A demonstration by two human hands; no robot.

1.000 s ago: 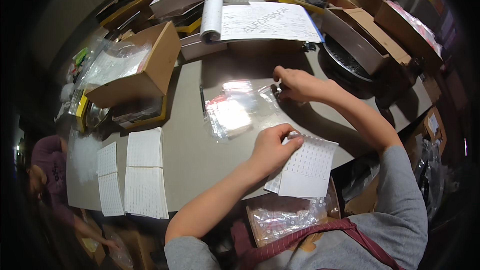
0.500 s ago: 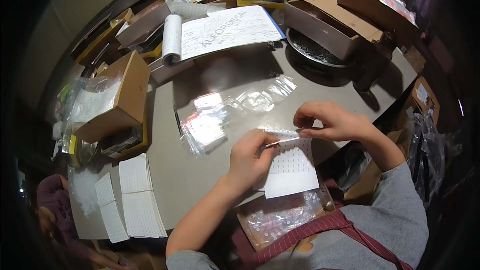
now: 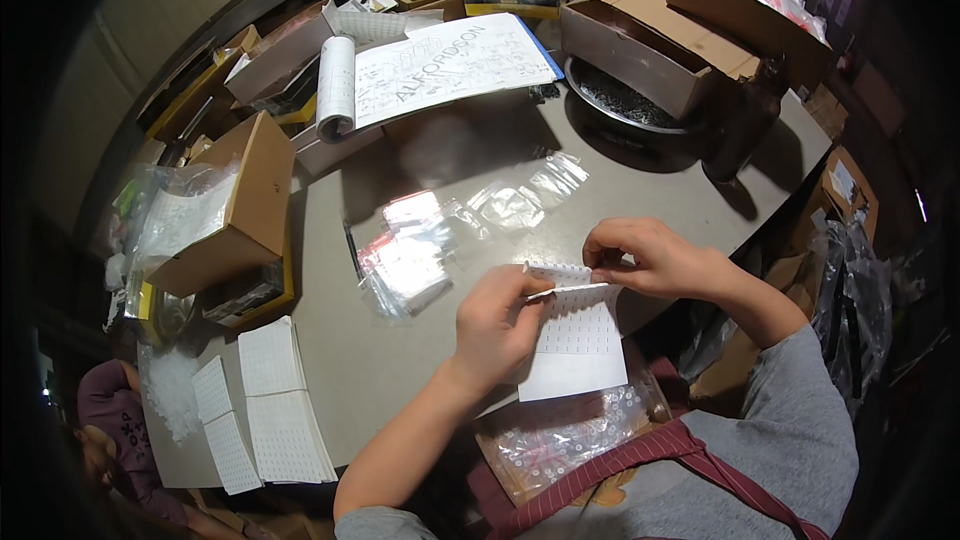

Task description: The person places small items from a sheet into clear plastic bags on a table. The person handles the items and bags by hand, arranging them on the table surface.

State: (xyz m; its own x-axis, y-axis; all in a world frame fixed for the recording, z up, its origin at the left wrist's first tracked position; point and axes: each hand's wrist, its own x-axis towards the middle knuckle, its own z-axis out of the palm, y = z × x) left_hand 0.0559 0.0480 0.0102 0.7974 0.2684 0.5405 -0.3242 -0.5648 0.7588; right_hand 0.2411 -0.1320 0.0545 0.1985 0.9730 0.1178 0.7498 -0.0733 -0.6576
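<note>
One printed paper (image 3: 575, 340), folded near its top, is gripped by the left hand (image 3: 495, 320) and right hand (image 3: 650, 255); clear bags (image 3: 505, 206) lie on the bench (image 3: 390, 390).

Capitals on pad (image 3: 445, 72), letters on purple shirt (image 3: 118, 415), held sheet (image 3: 574, 372) illegible

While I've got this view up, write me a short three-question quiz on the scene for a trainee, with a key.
1. What are the left hand and the right hand holding between them?
2. True or false: the paper pad with the rolled-back pages is nearer the hands than the clear bags.
3. Fill in the blank: the two paper stacks lie toward the ____ side of the table.

Key:
1. White printed paper.
2. False; it is farther back.
3. Left.
</note>
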